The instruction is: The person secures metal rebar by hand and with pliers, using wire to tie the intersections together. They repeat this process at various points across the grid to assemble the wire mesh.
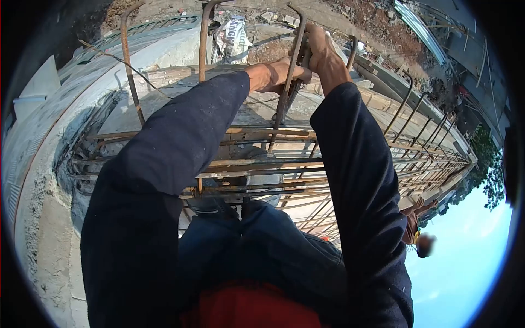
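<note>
A rusty hooked reinforcing bar (296, 49) stands up from the steel cage in front of me. Close against it is a long dark metal tool (293, 97), whose exact kind I cannot make out. My left hand (277, 74) reaches past the hooked bar, its fingers closed around the tool. Higher up, my right hand (324, 53) is closed on the tool's upper end. The hooked bar partly covers my left hand, and the gripped part of the tool is hidden by my fingers.
Below my arms runs a cage of rusty horizontal bars (295, 162). Other hooked bars (203, 44) stand to the left, with several more (406, 104) to the right. A white printed sack (233, 39) lies beyond. Another person (414, 225) is at the lower right.
</note>
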### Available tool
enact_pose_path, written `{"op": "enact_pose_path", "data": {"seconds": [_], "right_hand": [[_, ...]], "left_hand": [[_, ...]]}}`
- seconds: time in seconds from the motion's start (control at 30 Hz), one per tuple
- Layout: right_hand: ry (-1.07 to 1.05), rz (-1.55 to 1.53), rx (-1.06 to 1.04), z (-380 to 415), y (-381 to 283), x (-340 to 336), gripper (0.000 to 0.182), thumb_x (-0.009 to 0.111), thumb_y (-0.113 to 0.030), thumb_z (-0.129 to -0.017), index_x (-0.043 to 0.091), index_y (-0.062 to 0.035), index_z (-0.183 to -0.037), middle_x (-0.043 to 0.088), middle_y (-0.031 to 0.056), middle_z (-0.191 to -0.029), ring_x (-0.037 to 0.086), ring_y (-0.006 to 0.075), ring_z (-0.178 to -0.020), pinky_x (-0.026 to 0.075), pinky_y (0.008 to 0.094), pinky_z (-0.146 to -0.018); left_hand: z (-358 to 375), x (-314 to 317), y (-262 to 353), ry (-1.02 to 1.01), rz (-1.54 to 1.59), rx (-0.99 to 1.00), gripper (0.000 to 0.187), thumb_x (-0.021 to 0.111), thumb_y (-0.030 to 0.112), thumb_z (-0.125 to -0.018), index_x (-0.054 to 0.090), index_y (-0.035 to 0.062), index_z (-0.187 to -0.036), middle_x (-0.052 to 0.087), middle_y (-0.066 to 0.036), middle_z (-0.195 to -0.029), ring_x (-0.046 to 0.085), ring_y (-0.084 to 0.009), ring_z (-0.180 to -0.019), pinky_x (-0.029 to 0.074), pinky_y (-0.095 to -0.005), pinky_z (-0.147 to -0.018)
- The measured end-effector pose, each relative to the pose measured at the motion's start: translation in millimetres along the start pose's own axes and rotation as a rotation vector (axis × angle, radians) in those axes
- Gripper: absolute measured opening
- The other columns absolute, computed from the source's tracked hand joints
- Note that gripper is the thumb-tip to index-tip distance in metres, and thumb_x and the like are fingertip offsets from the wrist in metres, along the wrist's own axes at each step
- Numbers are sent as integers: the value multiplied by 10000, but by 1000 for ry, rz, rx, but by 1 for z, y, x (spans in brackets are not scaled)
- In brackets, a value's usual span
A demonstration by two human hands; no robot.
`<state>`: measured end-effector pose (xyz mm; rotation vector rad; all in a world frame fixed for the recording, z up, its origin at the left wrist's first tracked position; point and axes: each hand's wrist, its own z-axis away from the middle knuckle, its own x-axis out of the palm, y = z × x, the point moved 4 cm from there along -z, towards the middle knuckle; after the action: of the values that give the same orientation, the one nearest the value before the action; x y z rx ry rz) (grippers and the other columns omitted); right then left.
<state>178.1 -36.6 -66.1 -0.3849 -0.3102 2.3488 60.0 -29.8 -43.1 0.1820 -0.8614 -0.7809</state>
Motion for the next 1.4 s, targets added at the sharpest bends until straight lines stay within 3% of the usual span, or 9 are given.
{"op": "enact_pose_path", "data": {"seconds": [0.23,0.33,0.37,0.47,0.8,0.93,1.03,1.13,1.4], "right_hand": [[151,1172,-385,-6,-17,37,435,582,-389,-844,655,29,-941,648,135,-798,627,252,-708,488,413,-630],[-16,805,-716,-8,-9,29,520,637,-448,-810,656,54,-945,644,156,-822,631,256,-699,498,398,-618],[-120,169,-143,-5,5,13,627,694,-510,-774,639,61,-1028,641,165,-862,641,233,-720,506,376,-591],[-227,-75,-88,-11,10,5,598,763,-483,-750,605,-11,-1081,664,117,-865,654,200,-701,565,360,-602],[-65,205,-171,4,-7,7,357,802,-336,-737,664,-15,-814,673,81,-699,640,152,-583,520,299,-512],[307,1181,-462,18,-32,20,346,646,-394,-833,645,-62,-736,638,52,-691,644,220,-660,506,398,-576],[270,961,-662,2,-22,10,323,589,-357,-865,632,-59,-748,615,71,-679,632,232,-650,509,402,-575],[-12,-188,-58,11,-7,-1,283,571,-300,-865,612,-36,-768,595,109,-660,621,250,-617,505,403,-556],[135,1172,-571,-4,-15,38,573,610,-478,-799,623,93,-843,617,177,-719,567,282,-598,458,437,-599]], "left_hand": [[4,7,-15,124,84,-155,193,663,184,-779,608,0,-766,581,-105,-661,587,-219,-549,529,-356,-498],[2,-6,-15,159,143,-163,167,645,150,-793,610,-12,-776,597,-126,-676,601,-230,-555,546,-368,-499],[2,-1,-15,76,329,-166,127,600,77,-823,606,-31,-757,603,-134,-668,615,-237,-566,557,-379,-515],[-2,0,-19,-115,446,-207,94,588,79,-883,593,-12,-908,624,-115,-788,635,-222,-669,583,-378,-660],[16,6,-9,206,410,-30,327,812,188,-737,591,-25,-850,624,-136,-685,621,-238,-498,562,-381,-442],[14,5,0,356,137,-59,180,733,91,-719,572,22,-764,577,-94,-616,576,-200,-448,463,-346,-378],[12,12,2,292,207,-48,172,707,102,-729,556,26,-761,551,-78,-619,575,-193,-470,476,-342,-406],[11,15,-5,148,326,-83,164,648,134,-755,534,21,-791,487,-67,-634,538,-170,-493,467,-319,-441],[18,5,0,301,138,-145,243,634,187,-878,564,-22,-775,546,-71,-735,566,-177,-557,477,-339,-504]]}}
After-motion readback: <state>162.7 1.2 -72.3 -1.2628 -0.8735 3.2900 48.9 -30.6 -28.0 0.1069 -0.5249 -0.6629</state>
